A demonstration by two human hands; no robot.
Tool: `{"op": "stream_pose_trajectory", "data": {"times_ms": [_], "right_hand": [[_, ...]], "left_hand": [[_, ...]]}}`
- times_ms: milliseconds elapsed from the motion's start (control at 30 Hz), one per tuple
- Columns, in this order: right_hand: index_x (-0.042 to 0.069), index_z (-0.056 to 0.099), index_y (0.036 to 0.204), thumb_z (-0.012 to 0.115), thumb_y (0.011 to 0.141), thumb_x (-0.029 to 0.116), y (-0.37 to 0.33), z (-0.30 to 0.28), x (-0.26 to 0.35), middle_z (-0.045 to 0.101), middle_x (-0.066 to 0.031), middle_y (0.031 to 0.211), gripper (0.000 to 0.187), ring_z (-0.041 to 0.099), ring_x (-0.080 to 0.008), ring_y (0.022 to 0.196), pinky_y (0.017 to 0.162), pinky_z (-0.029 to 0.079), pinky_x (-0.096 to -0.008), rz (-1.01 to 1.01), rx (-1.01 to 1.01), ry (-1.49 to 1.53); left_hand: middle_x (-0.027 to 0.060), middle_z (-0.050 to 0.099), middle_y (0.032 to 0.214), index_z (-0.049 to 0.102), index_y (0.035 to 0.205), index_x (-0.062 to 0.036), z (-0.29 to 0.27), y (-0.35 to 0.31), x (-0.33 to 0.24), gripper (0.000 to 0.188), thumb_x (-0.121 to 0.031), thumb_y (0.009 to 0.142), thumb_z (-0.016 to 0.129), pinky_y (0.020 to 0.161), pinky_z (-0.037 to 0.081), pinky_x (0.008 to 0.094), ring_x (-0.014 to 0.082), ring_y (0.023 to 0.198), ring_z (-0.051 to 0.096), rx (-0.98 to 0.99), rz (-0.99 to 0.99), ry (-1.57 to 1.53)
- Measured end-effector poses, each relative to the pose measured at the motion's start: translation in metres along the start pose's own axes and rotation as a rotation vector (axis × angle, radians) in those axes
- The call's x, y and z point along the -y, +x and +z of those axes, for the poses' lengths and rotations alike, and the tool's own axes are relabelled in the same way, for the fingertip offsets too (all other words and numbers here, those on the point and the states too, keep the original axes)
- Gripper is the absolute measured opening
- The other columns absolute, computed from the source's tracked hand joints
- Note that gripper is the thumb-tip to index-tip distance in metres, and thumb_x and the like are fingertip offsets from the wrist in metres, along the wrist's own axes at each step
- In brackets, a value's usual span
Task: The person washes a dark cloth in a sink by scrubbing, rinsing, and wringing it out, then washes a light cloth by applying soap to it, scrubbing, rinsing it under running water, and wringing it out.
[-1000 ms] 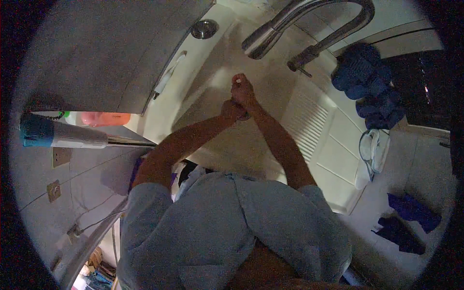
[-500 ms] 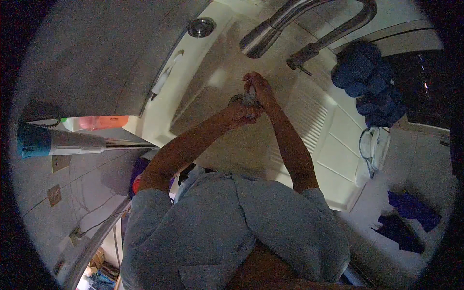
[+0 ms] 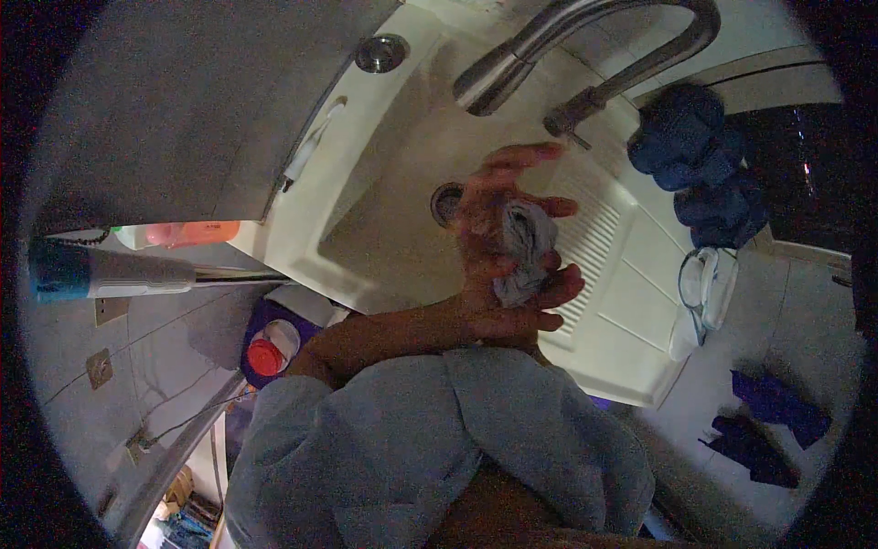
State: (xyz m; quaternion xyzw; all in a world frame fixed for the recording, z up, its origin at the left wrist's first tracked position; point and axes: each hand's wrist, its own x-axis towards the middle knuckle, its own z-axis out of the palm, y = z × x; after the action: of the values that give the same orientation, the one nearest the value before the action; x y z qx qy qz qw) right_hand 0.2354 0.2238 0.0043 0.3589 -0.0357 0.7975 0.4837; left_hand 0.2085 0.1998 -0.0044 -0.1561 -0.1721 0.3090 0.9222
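A crumpled whitish cloth (image 3: 529, 240) is bunched up over the sink, near its ribbed side. My left forearm reaches in from the lower left, and my left hand (image 3: 498, 306) holds the cloth with curled fingers round its lower part. Fingers also spread above the cloth, somewhat smeared. Overlap and blur keep me from telling which hand they belong to. Most of my right arm is hidden, so the hold of my right hand cannot be made out. The drain (image 3: 447, 204) shows just left of the hands.
A metal faucet (image 3: 494, 82) arches over the cream sink (image 3: 366, 265). Dark blue rolled textiles (image 3: 700, 160) and a clear container (image 3: 706, 284) stand on the right. A red-lidded container (image 3: 267, 357) is at the left, below a blue-capped white cylinder (image 3: 114, 274).
Both hands have come up and nearer, from over the drain toward the right. The cloth is now exposed between fingers. My right forearm, plain before, is mostly hidden.
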Motion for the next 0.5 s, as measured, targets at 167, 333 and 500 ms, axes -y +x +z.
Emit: {"op": "stream_pose_trajectory", "data": {"times_ms": [167, 333, 500], "right_hand": [[0.014, 0.034, 0.101, 0.038, 0.076, 0.035, 0.037, 0.010, 0.015, 0.041, -0.0049, 0.082, 0.034, 0.039, -0.0186, 0.076, 0.058, 0.040, -0.0324, -0.093, -0.131, 0.068], [0.012, 0.036, 0.097, 0.036, 0.077, 0.032, 0.042, 0.013, 0.022, 0.047, -0.0026, 0.069, 0.028, 0.045, -0.0157, 0.064, 0.053, 0.041, -0.0330, -0.163, -0.206, 0.041], [0.010, 0.036, 0.092, 0.035, 0.079, 0.020, 0.024, 0.001, 0.044, 0.036, 0.0019, 0.050, 0.016, 0.038, -0.0093, 0.043, 0.045, 0.037, -0.0255, 0.259, -0.464, -0.479]], "left_hand": [[0.0086, 0.039, 0.075, 0.034, 0.095, -0.0073, 0.019, 0.018, -0.007, 0.033, -0.010, 0.068, 0.052, 0.041, 0.042, 0.0224, 0.0096, 0.059, 0.044, 0.479, -0.460, -0.432], [0.0029, 0.037, 0.067, 0.037, 0.087, -0.0043, 0.026, 0.008, -0.010, 0.021, -0.012, 0.070, 0.047, 0.032, 0.030, 0.0155, 0.0054, 0.044, 0.035, 0.359, -0.334, -0.378], [-0.0011, 0.038, 0.053, 0.043, 0.076, -0.0085, 0.044, -0.018, -0.036, 0.012, -0.011, 0.067, 0.051, 0.032, 0.026, 0.0165, 0.0052, 0.038, 0.031, -0.586, -0.411, 0.542]]}}
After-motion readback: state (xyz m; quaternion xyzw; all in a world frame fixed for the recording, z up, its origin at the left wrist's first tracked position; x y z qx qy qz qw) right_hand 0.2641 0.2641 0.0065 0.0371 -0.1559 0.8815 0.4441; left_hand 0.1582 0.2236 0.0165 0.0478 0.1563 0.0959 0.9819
